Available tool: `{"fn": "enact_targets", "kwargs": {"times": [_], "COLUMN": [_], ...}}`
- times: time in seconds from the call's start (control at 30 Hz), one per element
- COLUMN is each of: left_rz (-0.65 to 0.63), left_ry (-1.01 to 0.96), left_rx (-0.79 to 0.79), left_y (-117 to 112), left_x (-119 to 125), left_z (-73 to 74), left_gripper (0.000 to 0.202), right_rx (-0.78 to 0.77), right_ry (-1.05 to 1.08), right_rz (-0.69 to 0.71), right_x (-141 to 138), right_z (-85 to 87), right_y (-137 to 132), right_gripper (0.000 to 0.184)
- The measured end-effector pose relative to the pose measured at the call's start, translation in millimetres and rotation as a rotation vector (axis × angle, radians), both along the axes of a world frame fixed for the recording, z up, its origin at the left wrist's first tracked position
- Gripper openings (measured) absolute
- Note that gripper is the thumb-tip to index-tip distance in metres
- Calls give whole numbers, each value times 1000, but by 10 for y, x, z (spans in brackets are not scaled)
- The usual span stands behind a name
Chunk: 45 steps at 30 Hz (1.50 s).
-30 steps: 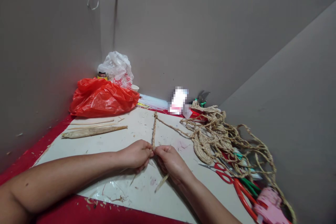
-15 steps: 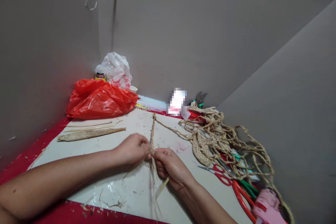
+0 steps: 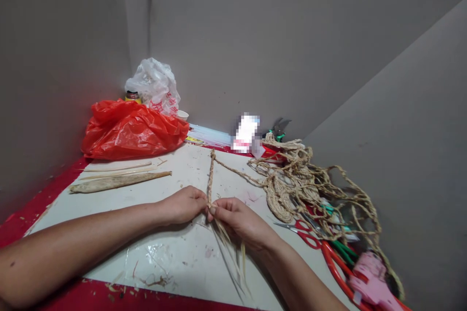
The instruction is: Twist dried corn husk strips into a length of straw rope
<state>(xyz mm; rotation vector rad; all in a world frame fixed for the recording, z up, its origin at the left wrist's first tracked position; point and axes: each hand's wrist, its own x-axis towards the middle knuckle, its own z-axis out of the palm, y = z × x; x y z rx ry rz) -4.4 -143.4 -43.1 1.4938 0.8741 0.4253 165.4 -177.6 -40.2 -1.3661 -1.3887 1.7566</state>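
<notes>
A thin braided straw cord (image 3: 210,180) runs from a knot on the white board down to my two hands. My left hand (image 3: 188,205) pinches the working end of the braid from the left side. Close against it, my right hand (image 3: 235,218) grips the same end between thumb and forefinger. Loose pale straw strands (image 3: 233,252) hang from below my right hand toward the front edge. From the knot, a thinner length of cord leads right to a tangled heap of straw rope (image 3: 284,189).
Red-handled scissors (image 3: 304,234), a large red ring-like handle (image 3: 333,272) and a pink glue gun (image 3: 372,277) lie at right. Dried leaf strips (image 3: 120,182) rest at left. Behind stand a red plastic bag (image 3: 134,131), a white bag (image 3: 155,85) and a blurred bright screen (image 3: 246,132).
My left hand has closed in on the braid's end beside the right. The loose strands have swung to the right. The whole view has shifted slightly.
</notes>
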Motion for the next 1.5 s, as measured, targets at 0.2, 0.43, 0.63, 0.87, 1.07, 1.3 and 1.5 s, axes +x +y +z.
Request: {"fn": "enact_targets", "kwargs": {"times": [0.2,0.43,0.63,0.87,1.07,1.3,1.5], "left_rz": [-21,26,85,108,126,57,17], "left_ry": [46,74,80,-54,-83,-153,-197], "left_rx": [-27,-156,-56,-160,-180,-322,-351], "left_y": [17,-14,-13,-52,-86,-52,-49], "left_x": [6,8,28,42,34,-10,-19], "left_z": [2,24,-81,-55,-24,27,63], "left_gripper": [22,19,20,20,23,26,24], "right_rx": [270,520,548,505,607,564,351], "right_ry": [-306,-638,-766,-649,-940,-620,-269], "right_rz": [69,83,124,197,295,291,-34], "right_x": [1,-52,6,-138,-253,4,-12], "right_z": [14,58,199,210,265,510,160], "right_y": [-22,-115,-131,-246,-436,-350,-30], "right_gripper": [25,28,29,29,27,35,38]}}
